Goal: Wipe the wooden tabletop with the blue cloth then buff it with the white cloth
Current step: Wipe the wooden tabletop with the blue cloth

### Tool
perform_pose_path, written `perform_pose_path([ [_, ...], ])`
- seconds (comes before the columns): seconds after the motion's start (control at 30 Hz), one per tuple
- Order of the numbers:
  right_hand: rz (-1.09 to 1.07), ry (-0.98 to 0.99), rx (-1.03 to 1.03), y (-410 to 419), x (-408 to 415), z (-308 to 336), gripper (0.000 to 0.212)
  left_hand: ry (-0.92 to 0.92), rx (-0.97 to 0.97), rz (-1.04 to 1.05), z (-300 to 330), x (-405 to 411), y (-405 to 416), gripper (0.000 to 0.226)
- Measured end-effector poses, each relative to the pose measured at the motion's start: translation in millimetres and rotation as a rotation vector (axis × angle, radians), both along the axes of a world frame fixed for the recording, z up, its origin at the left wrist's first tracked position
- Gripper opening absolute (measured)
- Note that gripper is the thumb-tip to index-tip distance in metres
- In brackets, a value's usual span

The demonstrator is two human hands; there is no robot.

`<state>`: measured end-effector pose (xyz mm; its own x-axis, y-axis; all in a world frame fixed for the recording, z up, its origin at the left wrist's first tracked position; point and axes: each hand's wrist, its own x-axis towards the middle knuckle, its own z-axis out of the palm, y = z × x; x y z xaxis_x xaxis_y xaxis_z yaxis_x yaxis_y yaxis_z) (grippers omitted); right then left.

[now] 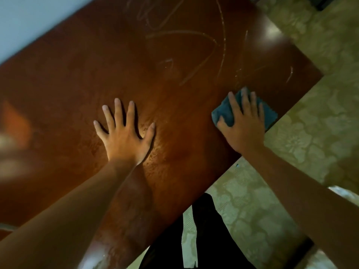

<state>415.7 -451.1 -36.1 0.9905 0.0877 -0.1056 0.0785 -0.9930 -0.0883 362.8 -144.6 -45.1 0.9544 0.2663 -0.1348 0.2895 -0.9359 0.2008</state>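
Note:
The wooden tabletop point(81, 78) is a dark reddish brown and fills most of the view, with pale curved smear lines on its far part. My right hand point(243, 123) lies flat on the folded blue cloth point(226, 111), pressing it onto the table close to the right edge. My left hand point(124, 136) rests flat on the bare wood near the middle, fingers spread, holding nothing. The white cloth is not clearly in view.
Patterned yellow-green flooring point(310, 133) lies beyond the table's right edge. A pale wall point(29, 22) borders the far left side. My dark-clad legs point(206, 239) show below the near edge. A blurred pale shape point(7, 144) sits at the left border.

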Motion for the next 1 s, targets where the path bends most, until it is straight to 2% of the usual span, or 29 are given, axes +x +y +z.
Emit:
perform_pose_path([
  [0.07, -0.029, -0.009, -0.03, 6, -5, -3, 0.081, -0.013, -0.013, -0.048, 3, 3, -9, 0.08],
  [0.23, 0.172, -0.039, 0.064, 34, -66, -12, 0.077, -0.029, -0.094, -0.126, 9, 22, -64, 0.07],
  [0.33, 0.264, -0.054, 0.104, 13, -52, -11, 0.07, -0.032, -0.139, -0.179, 11, 31, -105, 0.069],
  [0.5, 0.086, -0.019, 0.031, -47, 39, 0, 0.073, -0.017, -0.041, -0.166, 5, 32, -129, 0.068],
  [0.6, 0.012, -0.051, 0.035, -40, 38, -2, 0.074, -0.033, -0.028, -0.159, 5, 31, -128, 0.068],
  [0.73, 0.192, -0.063, 0.091, -7, -12, -12, 0.072, -0.053, 0.006, -0.156, 7, 30, -131, 0.068],
  [0.83, 0.307, -0.042, 0.124, -34, 7, -11, 0.067, -0.055, -0.005, -0.148, 8, 31, -131, 0.068],
  [1.0, 0.045, -0.009, 0.013, -100, 86, 2, 0.07, -0.072, -0.011, -0.142, 7, 31, -131, 0.068],
])
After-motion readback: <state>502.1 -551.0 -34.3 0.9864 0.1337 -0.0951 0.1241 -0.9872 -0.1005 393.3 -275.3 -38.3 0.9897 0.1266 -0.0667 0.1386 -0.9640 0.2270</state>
